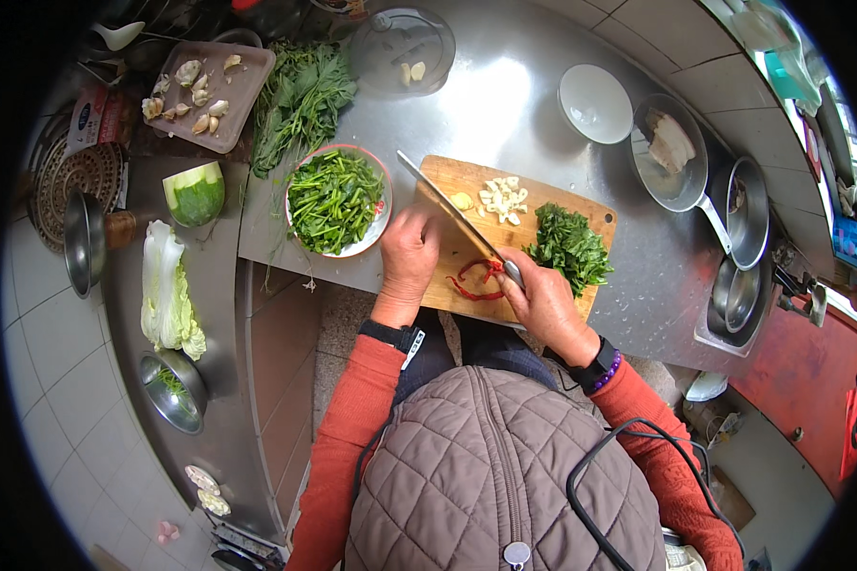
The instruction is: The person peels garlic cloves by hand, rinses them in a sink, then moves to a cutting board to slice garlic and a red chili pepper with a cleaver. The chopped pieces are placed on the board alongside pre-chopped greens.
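My right hand (543, 297) grips the handle of a long kitchen knife (445, 202), whose blade runs up and left across the wooden cutting board (448, 176). My left hand (410, 253) rests knuckles-up on the board's near left edge, beside red chilli pieces (473, 278) lying under the knife handle. Sliced garlic (501, 198) sits at the board's far middle. A pile of chopped dark greens (568, 246) lies on the board's right side.
A red-rimmed bowl of cut green stems (336, 200) stands left of the board on the steel counter (505, 95). Behind it lie loose leafy greens (300, 100), a tray of garlic (205, 90), a lidded container (402, 52), a white bowl (595, 103) and a pan with meat (669, 150). Cabbage (167, 285) lies far left.
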A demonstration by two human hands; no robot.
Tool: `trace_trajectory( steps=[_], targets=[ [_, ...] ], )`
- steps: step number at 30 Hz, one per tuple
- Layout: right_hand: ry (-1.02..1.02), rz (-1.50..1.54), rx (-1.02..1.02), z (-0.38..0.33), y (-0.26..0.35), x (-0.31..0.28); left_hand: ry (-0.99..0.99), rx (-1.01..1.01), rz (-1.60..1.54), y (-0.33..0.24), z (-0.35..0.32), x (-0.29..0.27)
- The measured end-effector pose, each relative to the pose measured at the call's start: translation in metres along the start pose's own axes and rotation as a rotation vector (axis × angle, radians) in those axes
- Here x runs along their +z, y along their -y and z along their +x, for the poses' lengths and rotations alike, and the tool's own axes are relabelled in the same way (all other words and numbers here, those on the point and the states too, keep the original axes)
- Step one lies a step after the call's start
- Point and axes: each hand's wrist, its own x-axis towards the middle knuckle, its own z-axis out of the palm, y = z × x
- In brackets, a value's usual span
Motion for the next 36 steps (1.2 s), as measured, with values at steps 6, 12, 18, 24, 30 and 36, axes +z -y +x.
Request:
trace_trajectory(
  steps=[6,12,18,24,30,36],
  targets=[
    [0.069,-0.029,0.015,-0.015,0.01,-0.02,-0.034,0.098,0.046,-0.004,0.003,-0.001],
    [0.072,-0.062,0.026,-0.018,0.01,-0.019,-0.032,0.084,0.049,-0.005,0.004,-0.001],
    [0.051,-0.11,0.017,-0.013,0.007,-0.01,-0.028,0.076,0.04,-0.002,0.002,0.0],
    [0.008,-0.09,-0.012,0.0,0.0,0.006,-0.036,0.062,0.108,0.003,0.0,0.001],
    [0.056,-0.022,-0.004,-0.005,0.006,-0.012,-0.06,0.074,0.033,0.0,0.0,0.002],
    [0.097,-0.049,0.037,-0.012,0.013,-0.025,-0.048,0.071,0.042,-0.002,0.002,0.001]
  ],
)
